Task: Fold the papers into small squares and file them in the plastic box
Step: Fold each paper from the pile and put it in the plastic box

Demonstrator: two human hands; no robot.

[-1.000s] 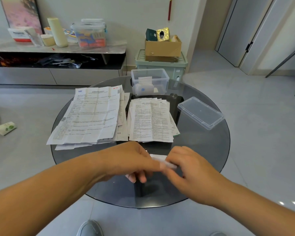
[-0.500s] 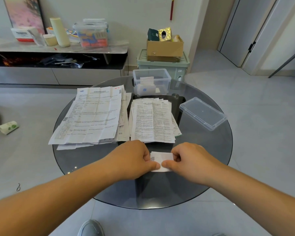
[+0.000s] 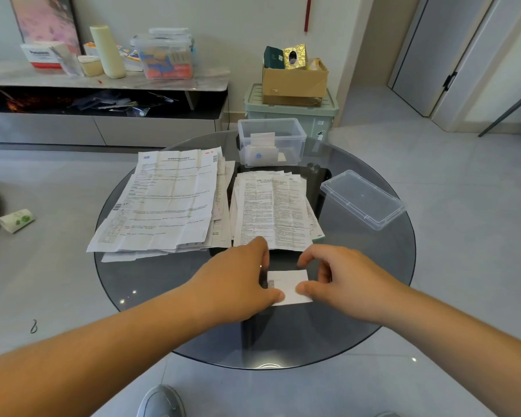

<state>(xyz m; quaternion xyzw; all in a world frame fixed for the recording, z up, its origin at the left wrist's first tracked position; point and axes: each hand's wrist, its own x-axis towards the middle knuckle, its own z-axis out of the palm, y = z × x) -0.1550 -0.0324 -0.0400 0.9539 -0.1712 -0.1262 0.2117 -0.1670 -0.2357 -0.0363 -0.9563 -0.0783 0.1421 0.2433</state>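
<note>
Glass worktop, paper stacks, clear plastic.
Worktop smoked glass, smooth, glossy with light glints. Large sheets and smaller stack thin matt white printed paper, creased. Folded paper same matt white. Plastic box and lid clear, smooth, slightly shiny plastic. Cardboard box brown, matt. Crate pale green plastic. Floor grey tile, satin sheen.

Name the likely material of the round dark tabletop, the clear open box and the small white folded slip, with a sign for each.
Round dark tabletop: probably smoked glass, glossy; floor shows through. Clear open box: seemingly rigid transparent plastic; contents visible. Small white folded slip: thin matt paper; printed barcode.
</note>
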